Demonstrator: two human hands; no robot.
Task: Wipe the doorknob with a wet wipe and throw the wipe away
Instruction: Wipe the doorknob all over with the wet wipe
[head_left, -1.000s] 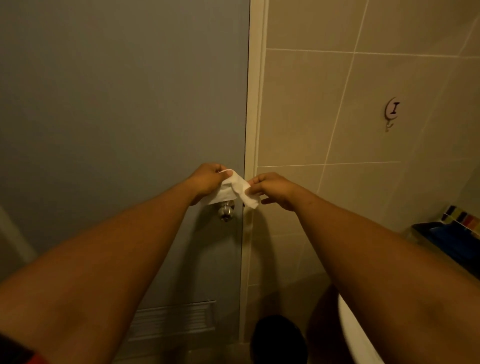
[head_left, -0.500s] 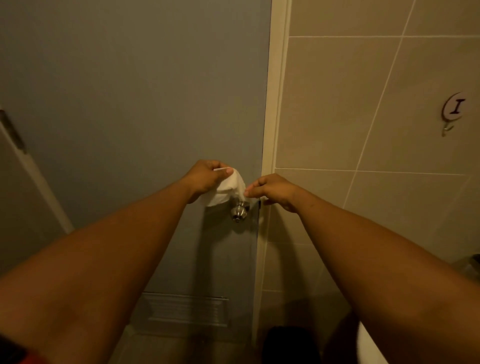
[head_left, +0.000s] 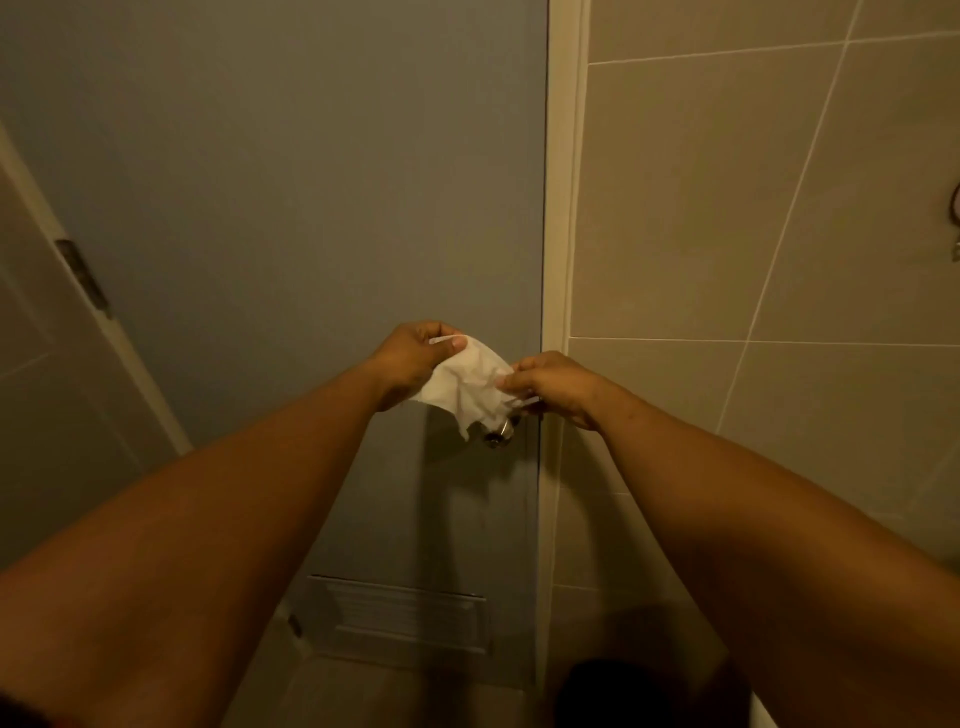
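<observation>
A white wet wipe (head_left: 466, 387) is stretched between my two hands in front of the grey door (head_left: 291, 208). My left hand (head_left: 413, 358) pinches its upper left edge. My right hand (head_left: 550, 387) pinches its right edge near the door frame. The metal doorknob (head_left: 497, 434) shows just below the wipe's hanging corner, partly covered by it. The wipe hangs over the knob; I cannot tell whether it touches it.
A cream door frame (head_left: 563, 208) runs down the door's right side, with a beige tiled wall (head_left: 753, 234) beyond. A vent grille (head_left: 397, 616) sits low in the door. A hinge (head_left: 85, 278) shows at left, a wall hook (head_left: 955, 218) at far right, a dark object (head_left: 597, 693) below.
The view has swung left, so the door fills more of the frame and the hook slid to the right edge. The wipe has opened wider and hangs lower over the knob.
</observation>
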